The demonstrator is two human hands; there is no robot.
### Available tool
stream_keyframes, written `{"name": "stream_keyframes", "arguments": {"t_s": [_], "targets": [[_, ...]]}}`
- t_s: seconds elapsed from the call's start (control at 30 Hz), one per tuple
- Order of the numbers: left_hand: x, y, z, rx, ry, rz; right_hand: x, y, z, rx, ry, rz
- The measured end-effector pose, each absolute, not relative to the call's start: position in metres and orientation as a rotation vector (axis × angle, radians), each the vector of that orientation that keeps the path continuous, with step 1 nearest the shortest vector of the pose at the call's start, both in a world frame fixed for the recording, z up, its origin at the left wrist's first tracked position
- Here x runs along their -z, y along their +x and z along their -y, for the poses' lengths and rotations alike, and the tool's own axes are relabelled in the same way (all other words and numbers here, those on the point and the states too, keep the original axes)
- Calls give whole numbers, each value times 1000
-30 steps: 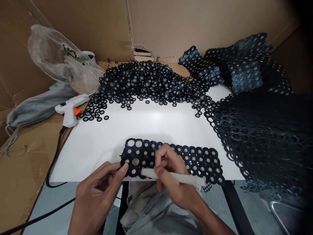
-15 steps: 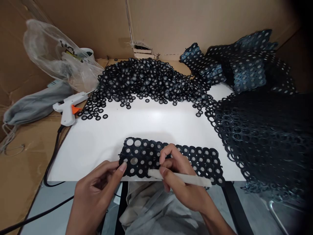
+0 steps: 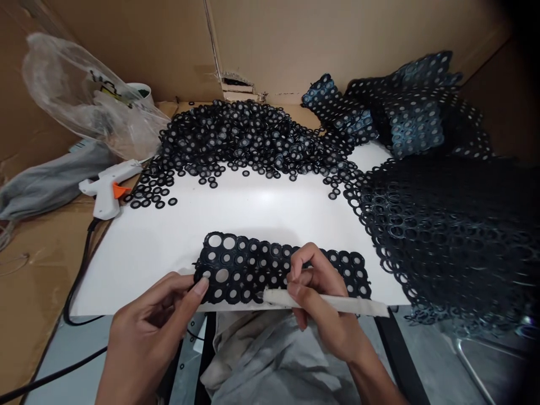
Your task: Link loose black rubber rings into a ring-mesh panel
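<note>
A strip of black rings (image 3: 228,259) joined in rows lies along the near edge of the white board. My left hand (image 3: 158,318) pinches its left end between thumb and fingers. In my right hand (image 3: 320,298) is a slim white stick-like tool (image 3: 358,305) that looks wrapped in tape, held like a pen. Its left tip rests at or just above the strip's bottom row; whether it touches cannot be made out. My right fingers cover part of the strip's middle. A few openings at the strip's left end are larger than the others.
Loose black rings (image 3: 236,135) are heaped at the back of the white board (image 3: 253,211). A white glue gun (image 3: 107,191) with an orange trigger lies left, beside a clear plastic bag (image 3: 97,101). Joined ring sheets (image 3: 455,225) drape over the right side. Cardboard walls stand behind.
My right hand and the white tool have moved right along the strip's bottom row. My left hand keeps its hold on the left end. The whole view has shifted slightly.
</note>
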State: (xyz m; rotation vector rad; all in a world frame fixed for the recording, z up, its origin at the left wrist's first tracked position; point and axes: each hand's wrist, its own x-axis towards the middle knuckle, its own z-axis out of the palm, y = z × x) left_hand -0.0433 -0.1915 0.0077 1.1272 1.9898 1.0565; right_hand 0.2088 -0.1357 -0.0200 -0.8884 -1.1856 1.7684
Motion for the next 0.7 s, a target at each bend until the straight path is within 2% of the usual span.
{"name": "stream_keyframes", "arguments": {"t_s": [0.3, 0.5, 0.7], "targets": [[-1, -43, 202, -1126, 951, -2046, 19, 213, 130, -1794, -940, 1324], [-7, -32, 197, -1283, 953, -2070, 12, 208, 127, -1692, -1002, 1675], [-4, -28, 195, -1062, 1011, -1931, 12, 210, 126, -1760, -924, 1544]]}}
